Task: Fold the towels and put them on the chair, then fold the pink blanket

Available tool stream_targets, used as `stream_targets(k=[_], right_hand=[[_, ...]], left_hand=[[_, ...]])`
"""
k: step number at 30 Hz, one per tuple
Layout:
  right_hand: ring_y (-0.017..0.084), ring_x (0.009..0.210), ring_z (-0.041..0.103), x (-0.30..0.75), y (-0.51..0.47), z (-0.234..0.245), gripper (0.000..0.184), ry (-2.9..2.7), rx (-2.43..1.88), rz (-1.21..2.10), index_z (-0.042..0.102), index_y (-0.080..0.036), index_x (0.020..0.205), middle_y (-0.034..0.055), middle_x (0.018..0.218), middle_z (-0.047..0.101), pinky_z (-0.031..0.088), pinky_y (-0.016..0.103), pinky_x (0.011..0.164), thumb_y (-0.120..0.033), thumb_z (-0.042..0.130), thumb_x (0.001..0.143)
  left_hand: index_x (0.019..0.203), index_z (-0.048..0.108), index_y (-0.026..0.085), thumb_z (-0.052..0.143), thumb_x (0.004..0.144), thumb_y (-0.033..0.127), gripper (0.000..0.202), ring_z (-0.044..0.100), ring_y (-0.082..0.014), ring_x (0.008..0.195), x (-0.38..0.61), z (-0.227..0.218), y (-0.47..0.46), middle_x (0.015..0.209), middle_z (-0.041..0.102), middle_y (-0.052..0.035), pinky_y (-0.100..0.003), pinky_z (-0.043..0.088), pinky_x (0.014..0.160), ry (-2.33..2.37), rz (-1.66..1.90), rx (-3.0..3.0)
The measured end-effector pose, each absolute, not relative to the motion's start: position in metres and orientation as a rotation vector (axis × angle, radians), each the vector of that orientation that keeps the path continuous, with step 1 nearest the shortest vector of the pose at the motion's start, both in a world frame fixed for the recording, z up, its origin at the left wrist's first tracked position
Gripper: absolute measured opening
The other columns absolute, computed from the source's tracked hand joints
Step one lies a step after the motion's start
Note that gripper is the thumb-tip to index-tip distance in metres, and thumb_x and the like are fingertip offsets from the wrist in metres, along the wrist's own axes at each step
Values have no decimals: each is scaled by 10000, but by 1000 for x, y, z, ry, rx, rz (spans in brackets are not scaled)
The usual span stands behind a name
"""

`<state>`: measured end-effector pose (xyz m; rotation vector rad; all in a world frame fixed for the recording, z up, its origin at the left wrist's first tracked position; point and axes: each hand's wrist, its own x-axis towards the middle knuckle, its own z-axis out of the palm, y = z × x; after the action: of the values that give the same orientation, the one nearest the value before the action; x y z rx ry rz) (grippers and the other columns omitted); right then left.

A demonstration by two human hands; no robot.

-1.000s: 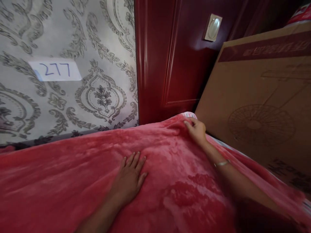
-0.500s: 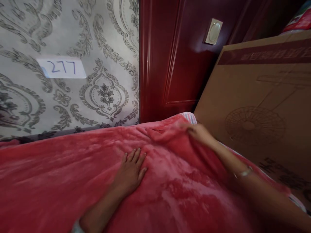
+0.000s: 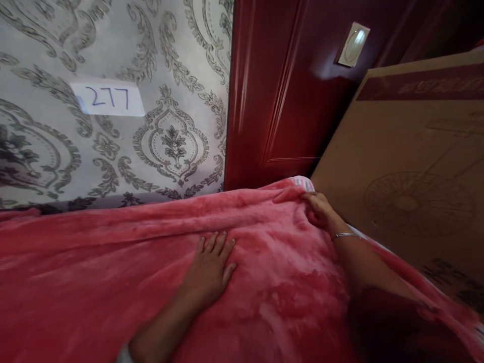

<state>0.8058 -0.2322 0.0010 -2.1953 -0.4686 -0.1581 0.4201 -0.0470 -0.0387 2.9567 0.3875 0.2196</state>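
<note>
A pink fleece blanket (image 3: 94,272) covers the bed across the lower half of the view. My left hand (image 3: 210,264) lies flat on it near the middle, fingers stretched out and apart. My right hand (image 3: 320,209), with a thin bracelet on the wrist, is at the blanket's far right corner, fingers curled round the corner fabric beside a striped sheet edge (image 3: 304,182).
Patterned grey wallpaper (image 3: 170,141) with a white label reading 277 (image 3: 108,98) rises behind the bed. A dark red door (image 3: 287,101) stands to its right. A large cardboard box (image 3: 412,166) leans close along the bed's right side.
My right hand has shifted slightly along the corner and pulled the blanket corner, flattening the fold there. My left hand has stayed flat on the blanket. The view has panned a little left.
</note>
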Motion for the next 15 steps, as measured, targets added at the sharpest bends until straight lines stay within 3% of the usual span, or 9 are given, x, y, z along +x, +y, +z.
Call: stream_targets(k=[5, 9, 12, 15], right_hand=[[201, 638, 619, 783, -212, 28, 190, -548, -2111, 9, 677, -174, 703, 36, 628, 649, 526, 316, 654, -338, 710, 794], [209, 757, 671, 722, -230, 39, 211, -1113, -1845, 316, 750, -191, 816, 33, 823, 740, 567, 331, 742, -381, 657, 809], [219, 835, 708, 676, -267, 41, 234, -1549, -1823, 635, 808, -262, 904, 13, 891, 766, 581, 340, 802, -335, 594, 844], [227, 948, 711, 650, -298, 38, 318, -1704, -1877, 430, 818, -339, 971, 24, 1004, 763, 570, 359, 878, -248, 527, 881]], left_hand=[[1565, 395, 240, 409, 1016, 455, 590, 274, -356, 1533, 418, -35, -49, 1664, 294, -126, -662, 205, 1225, 389, 194, 2935], [1526, 451, 231, 436, 1011, 452, 560, 313, -346, 1513, 417, -30, -51, 1651, 335, -128, -638, 234, 1219, 383, 291, 2879], [1337, 622, 187, 432, 1010, 356, 414, 504, -313, 1336, 418, -26, -52, 1450, 570, -136, -563, 364, 1149, 386, 437, 2847], [1092, 701, 175, 444, 966, 239, 294, 589, -278, 1098, 419, -21, -52, 1166, 664, -127, -477, 477, 996, 458, 573, 2794]])
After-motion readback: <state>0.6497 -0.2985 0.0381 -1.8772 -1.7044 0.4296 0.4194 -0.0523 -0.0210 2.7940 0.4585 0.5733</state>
